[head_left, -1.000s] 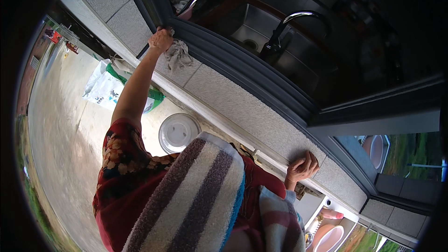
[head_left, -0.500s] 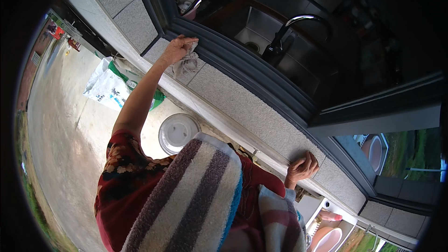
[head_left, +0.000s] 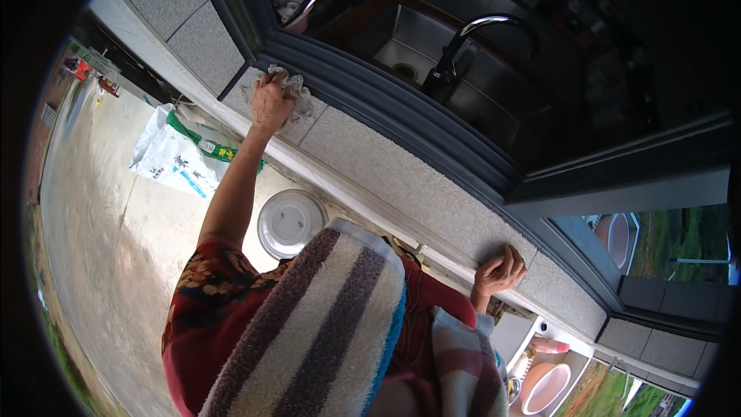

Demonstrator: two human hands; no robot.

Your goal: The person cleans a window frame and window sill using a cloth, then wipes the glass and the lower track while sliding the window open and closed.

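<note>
My left hand (head_left: 270, 105) presses a crumpled, pale grey cloth (head_left: 302, 106) onto the far-left end of the tiled window ledge (head_left: 401, 164). Its fingers are bent into the cloth, and the fingertips lie close to the dark window frame (head_left: 324, 81). Farther right, my right hand (head_left: 500, 269) rests on the same ledge near its outer edge. The fingers there are curled in, and no object shows in them. A striped towel (head_left: 309, 324) hangs over my front, above a dark red, flowered garment.
Behind the open window are a steel sink (head_left: 401, 42) and a curved faucet (head_left: 444, 66). Below the ledge, a round, clear-looking lid or basin (head_left: 292, 224) and a white-and-green sack (head_left: 174, 158) lie on concrete. A pink basin (head_left: 545, 388) stands lower right.
My left hand has drawn back from the window frame onto the ledge and turned, its fingers now bunching the cloth. My right hand stays put. The view has shifted slightly.
</note>
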